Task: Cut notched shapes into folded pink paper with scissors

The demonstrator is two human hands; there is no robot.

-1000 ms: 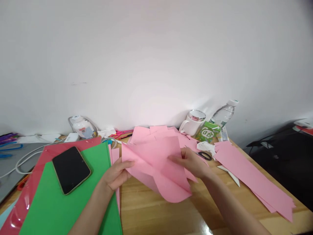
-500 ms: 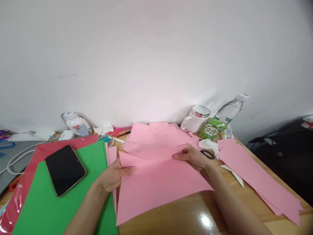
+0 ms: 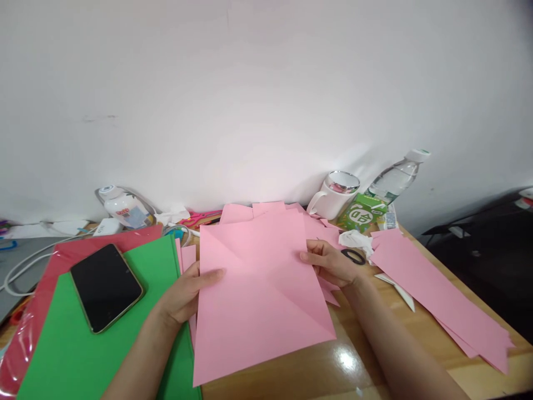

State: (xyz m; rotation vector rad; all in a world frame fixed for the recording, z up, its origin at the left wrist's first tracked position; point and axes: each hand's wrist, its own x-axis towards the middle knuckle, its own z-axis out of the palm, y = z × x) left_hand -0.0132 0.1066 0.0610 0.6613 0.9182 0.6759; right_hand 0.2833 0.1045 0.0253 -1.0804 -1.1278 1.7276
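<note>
While the pink sheet [image 3: 262, 294] lies opened out on the wooden table [image 3: 375, 355], creases crossing it, the work looks to be at the unfolding or squaring-up stage of a paper fold. Left hand [image 3: 187, 291] pinches the sheet's left edge, thumb on top. Right hand [image 3: 328, 264] pinches its right edge, just short of the black scissors [image 3: 353, 256]. Between both grips the sheet spans flat; a next fold would likely call for matching edges before pressing a crease.
</note>
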